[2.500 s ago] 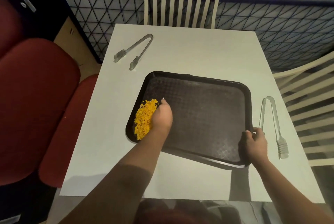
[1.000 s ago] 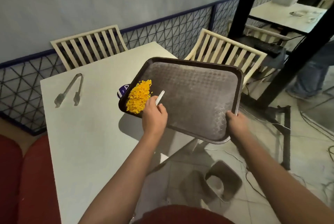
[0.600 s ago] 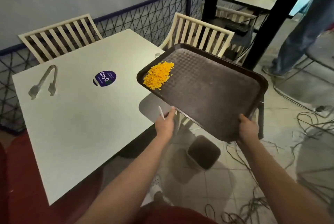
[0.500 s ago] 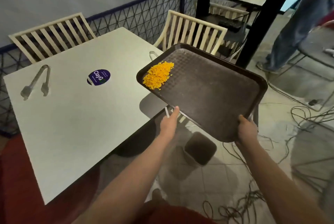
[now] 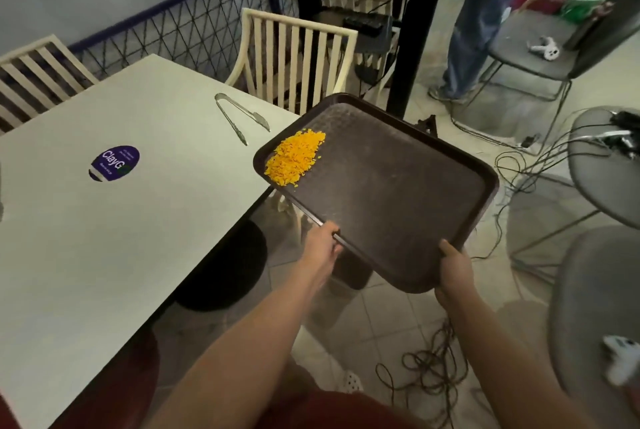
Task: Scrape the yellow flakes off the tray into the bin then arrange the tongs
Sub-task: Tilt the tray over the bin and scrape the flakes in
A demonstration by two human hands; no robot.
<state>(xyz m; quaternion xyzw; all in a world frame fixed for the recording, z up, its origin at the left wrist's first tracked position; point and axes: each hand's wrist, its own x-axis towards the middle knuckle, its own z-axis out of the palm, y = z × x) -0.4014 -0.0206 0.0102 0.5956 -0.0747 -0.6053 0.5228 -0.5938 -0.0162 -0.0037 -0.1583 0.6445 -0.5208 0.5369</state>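
You hold the tray (image 5: 388, 186) by its near edge, left hand (image 5: 320, 245) and right hand (image 5: 453, 269) both pinching the rim. The flakes (image 5: 294, 158) sit at the far corner; the bin (image 5: 349, 273) shows below your left hand. Tip toward it slowly.

The dark brown textured plastic tray (image 5: 398, 186) is now hanging clear of the white table (image 5: 104, 221), out over the tiled floor, having been lifted off the tabletop. The left hand (image 5: 322, 245) is gripping its near rim instead of pressing on the pile of yellow flakes (image 5: 294, 158). The right hand (image 5: 453, 269) is keeping its grip at the near corner.
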